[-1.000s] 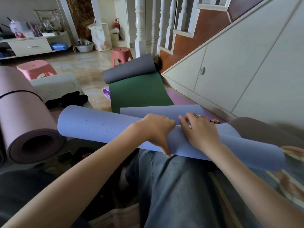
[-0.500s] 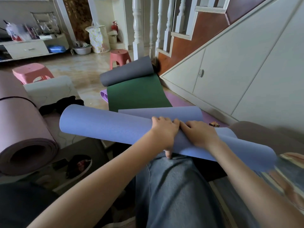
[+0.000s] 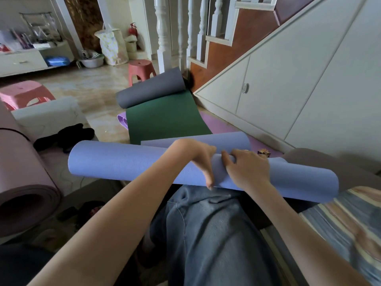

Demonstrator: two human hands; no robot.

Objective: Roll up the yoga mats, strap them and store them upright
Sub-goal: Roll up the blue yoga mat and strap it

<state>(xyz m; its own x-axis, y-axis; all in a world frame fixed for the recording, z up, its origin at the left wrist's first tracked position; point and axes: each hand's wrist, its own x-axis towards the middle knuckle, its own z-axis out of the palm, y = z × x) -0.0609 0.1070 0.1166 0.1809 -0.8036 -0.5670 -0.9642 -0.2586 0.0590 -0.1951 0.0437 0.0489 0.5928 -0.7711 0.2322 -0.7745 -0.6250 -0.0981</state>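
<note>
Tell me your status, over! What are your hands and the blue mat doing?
Left hand and right hand both grip the blue mat. Mat mostly rolled, across the lap, no strap visible. Nothing in the way.

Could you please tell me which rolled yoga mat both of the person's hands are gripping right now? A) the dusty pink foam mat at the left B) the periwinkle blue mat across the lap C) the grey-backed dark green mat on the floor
B: the left hand and the right hand both curl over the periwinkle blue rolled yoga mat lying across the lap.
</note>
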